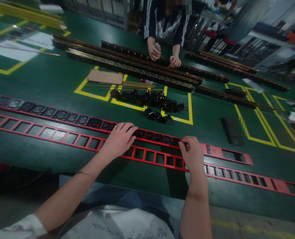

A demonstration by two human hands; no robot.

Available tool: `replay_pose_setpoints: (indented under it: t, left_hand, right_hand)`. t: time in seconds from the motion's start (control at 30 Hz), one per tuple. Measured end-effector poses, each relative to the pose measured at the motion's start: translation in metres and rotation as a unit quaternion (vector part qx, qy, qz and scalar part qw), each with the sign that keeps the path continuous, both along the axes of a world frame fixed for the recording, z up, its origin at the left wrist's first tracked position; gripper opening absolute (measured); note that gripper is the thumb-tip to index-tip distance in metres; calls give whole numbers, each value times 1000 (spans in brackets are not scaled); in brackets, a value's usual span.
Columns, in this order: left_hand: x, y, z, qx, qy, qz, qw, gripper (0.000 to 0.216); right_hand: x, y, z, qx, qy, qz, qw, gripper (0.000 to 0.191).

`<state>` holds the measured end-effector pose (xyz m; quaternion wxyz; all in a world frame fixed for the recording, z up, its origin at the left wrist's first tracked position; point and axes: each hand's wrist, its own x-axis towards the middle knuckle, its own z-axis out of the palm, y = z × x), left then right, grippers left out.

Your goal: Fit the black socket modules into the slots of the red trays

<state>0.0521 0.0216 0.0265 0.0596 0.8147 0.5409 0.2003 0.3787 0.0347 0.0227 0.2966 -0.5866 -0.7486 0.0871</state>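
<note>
Two long red metal strips lie across the green table in front of me. The far red strip [227, 154] holds a row of black sockets [152, 136]. The near red strip [237, 174] has only vacant rectangular cut-outs. My left hand [119, 139] rests palm down on the far strip, its fingers laid flat over the sockets. My right hand [192, 152] is curled, with its fingertips pinching a black socket [178, 142] at the end of the filled row.
A pile of loose black sockets [149, 99] lies in a yellow-taped box [190, 109] beyond the strips. A cardboard piece [105, 77] and thin rods sit behind it. Long dark strips [137, 68] run across the far side, where another person's hands [162, 54] work.
</note>
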Motion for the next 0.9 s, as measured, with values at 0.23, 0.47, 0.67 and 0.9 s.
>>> replay_pose_setpoints:
  t: [0.23, 0.47, 0.67, 0.9]
  left_hand:
    - [0, 0, -2, -9, -5, 6, 1000, 34]
    - [-1, 0, -1, -11, -6, 4, 1000, 35]
    - [-1, 0, -2, -13, -15, 3, 1000, 36]
    - [-1, 0, -2, -11, -10, 3, 1000, 35]
  right_hand:
    - [5, 0, -3, 57, -41, 11, 997, 13]
    - [3, 0, -2, 49, -71, -99, 991, 19]
    - [5, 0, -6, -27, -133, -197, 971, 29]
    - [8, 2, -10, -39, -148, -170, 973, 34]
